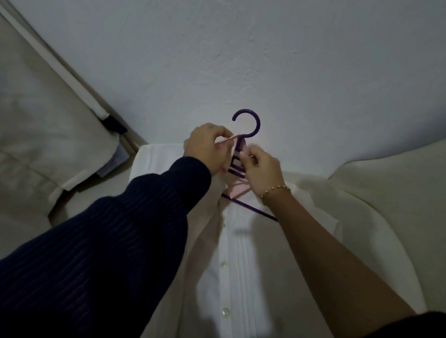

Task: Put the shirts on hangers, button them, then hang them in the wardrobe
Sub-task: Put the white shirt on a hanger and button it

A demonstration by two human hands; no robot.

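A white shirt (pixel 231 276) is draped on a purple hanger (pixel 245 124), its front facing the person. The placket with pale buttons (pixel 225 313) runs down the middle, and narrow pleats lie just to the right of it. The hanger's hook stands above the collar, and one purple shoulder bar shows slanting out under the right wrist.

Both grips meet at the collar, just below the hook. The left grip (pixel 207 147), coming out of a dark striped sleeve (pixel 110 253), has its fingers curled and pinches a pale edge of the collar, pulled up toward the hanger's neck. The right grip (pixel 261 170) is on a bare arm with a gold bead bracelet (pixel 275 190). It is also closed, its fingertips pinching the shirt's cloth just beside the hanger's neck on the other side. The two grips nearly touch, with the hanger's neck between them, and the rest of the shirt hangs below them toward the camera.

Behind the hook is a pale, rough-plastered wall (pixel 261 33), and what the hook rests on cannot be told. Beige cloth (pixel 25 122) fills the left side, crossed by a pale diagonal rod (pixel 47 54) with a small dark blue piece at its lower end. More beige cloth (pixel 408 208) bulges in on the right, just beside the shirt's shoulder. The room is dim, with a brighter patch of light on the shirt front.
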